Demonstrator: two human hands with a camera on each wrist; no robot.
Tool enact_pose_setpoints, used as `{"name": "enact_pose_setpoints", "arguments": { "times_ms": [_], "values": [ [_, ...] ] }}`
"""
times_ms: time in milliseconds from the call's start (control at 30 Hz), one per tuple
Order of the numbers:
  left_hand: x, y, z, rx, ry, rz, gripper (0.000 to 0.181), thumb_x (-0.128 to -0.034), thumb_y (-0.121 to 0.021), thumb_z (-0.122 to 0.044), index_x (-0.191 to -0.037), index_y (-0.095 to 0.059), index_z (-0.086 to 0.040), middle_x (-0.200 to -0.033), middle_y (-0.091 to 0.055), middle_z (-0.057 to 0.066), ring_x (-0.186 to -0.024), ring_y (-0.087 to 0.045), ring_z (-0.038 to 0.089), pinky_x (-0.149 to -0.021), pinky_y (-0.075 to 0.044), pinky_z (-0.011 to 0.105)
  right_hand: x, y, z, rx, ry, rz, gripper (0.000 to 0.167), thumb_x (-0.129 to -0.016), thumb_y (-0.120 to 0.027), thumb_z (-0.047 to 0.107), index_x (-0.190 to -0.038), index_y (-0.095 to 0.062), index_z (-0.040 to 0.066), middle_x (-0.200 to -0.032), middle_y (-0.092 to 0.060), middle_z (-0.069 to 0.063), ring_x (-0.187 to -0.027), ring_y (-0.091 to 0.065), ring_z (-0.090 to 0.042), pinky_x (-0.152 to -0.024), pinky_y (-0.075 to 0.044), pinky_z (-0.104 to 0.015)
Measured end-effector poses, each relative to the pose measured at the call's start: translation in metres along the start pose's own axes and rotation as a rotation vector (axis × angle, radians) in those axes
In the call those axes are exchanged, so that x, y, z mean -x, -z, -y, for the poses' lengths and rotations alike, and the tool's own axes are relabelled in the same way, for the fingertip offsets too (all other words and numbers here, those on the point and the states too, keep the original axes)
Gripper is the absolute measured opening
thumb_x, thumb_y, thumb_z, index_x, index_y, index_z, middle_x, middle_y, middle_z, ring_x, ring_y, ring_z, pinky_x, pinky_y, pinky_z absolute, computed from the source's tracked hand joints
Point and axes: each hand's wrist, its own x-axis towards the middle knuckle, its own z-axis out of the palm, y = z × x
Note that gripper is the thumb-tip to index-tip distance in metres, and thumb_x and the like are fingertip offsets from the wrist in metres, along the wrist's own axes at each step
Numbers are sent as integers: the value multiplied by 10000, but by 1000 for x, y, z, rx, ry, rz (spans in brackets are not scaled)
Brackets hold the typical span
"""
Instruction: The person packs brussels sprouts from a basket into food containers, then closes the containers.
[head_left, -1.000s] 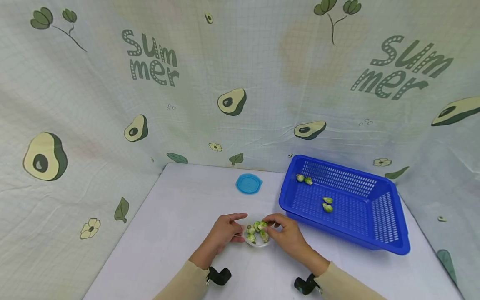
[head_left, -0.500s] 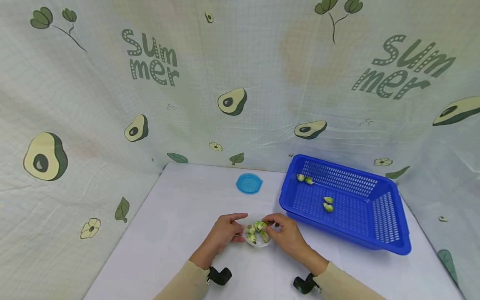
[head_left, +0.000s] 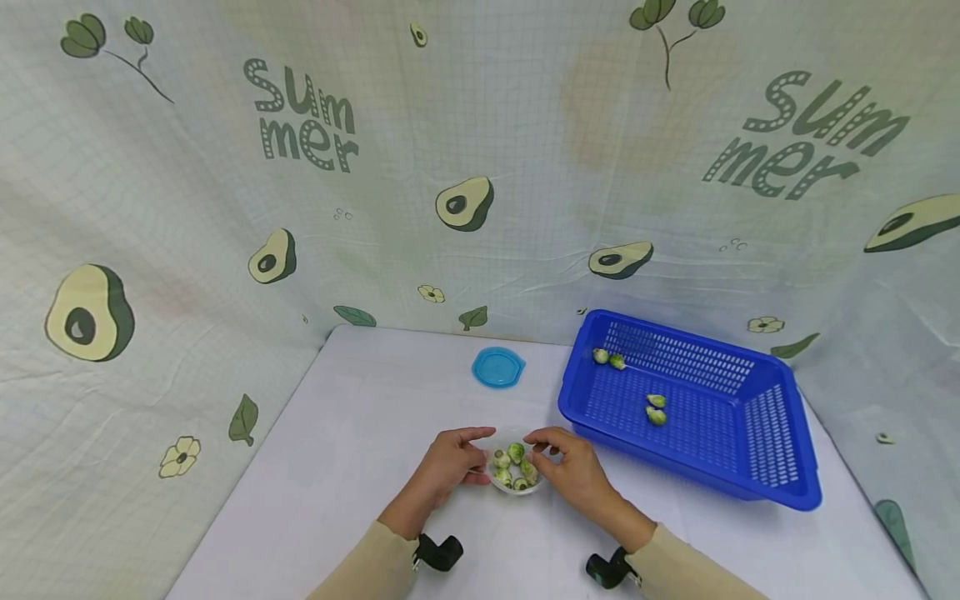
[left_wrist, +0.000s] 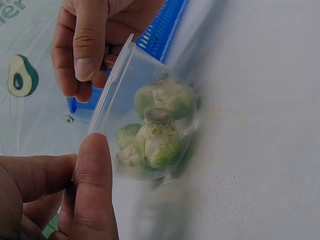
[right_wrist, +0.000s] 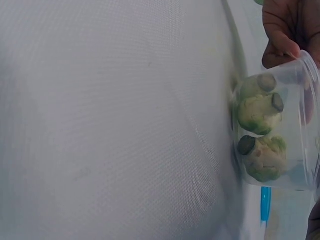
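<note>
A clear round plastic tub (head_left: pixel 516 492) stands on the white table with several Brussels sprouts (head_left: pixel 516 452) inside. At its left side my left hand (head_left: pixel 448 462) pinches the rim between thumb and fingers, as the left wrist view shows with the thumb and fingers (left_wrist: pixel 92 185). My right hand (head_left: pixel 573 468) hovers at the tub's right edge, its fingers loosely bent and holding nothing. Through the tub wall (right_wrist: pixel 295 150) in the right wrist view, several sprouts (right_wrist: pixel 265 157) sit near the bottom. Only a small part of the right hand (right_wrist: pixel 314 222) shows there.
A blue perforated basket (head_left: pixel 690 450) stands at the right, with several Brussels sprouts (head_left: pixel 656 415) in it. Behind the tub lies a round blue lid (head_left: pixel 498 367). A printed cloth (head_left: pixel 525 275) hangs behind and at both sides of the table.
The sprout between my right fingers has been let go and now lies in the tub, near its front. My left hand has stayed at the rim; the right hand has barely moved.
</note>
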Motion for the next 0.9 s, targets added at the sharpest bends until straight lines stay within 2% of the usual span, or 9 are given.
{"name": "enact_pose_setpoints", "arguments": {
  "times_ms": [167,467,733,900],
  "values": [
    [1,0,0,-7,-1,-1,517,-925,-626,40,-1431,-657,-61,-820,-577,61,-688,-579,155,-659,-662,287,1,1,0,-22,-8,-3,215,-874,-814,-17,-1060,-792,87,-940,-738,27,-878,-627,-67,-774,-547,-263],
    [2,0,0,-11,0,-2,523,-924,-624,43,-1437,-651,-55,-836,-580,70,-698,-586,162,-660,-662,287,0,6,2,-102,-13,-2,228,-886,-813,-5,-1103,-788,63,-995,-752,-121,-892,-631,-52,-785,-580,-269],
    [2,0,-1,-12,5,-12,515,-924,-624,42,-1425,-665,-70,-821,-575,61,-687,-588,158,-659,-661,285,-2,10,6,-136,9,-2,226,-908,-817,67,-1130,-785,94,-1060,-762,-119,-921,-659,-73,-785,-593,-250],
    [3,-1,-3,-15,-5,-4,516,-928,-625,42,-1433,-655,-59,-836,-583,65,-700,-586,158,-660,-659,281,-2,19,14,-133,-8,11,258,-911,-816,76,-1154,-782,156,-1094,-760,-52,-955,-665,-89,-802,-607,-270]
  ]
}}
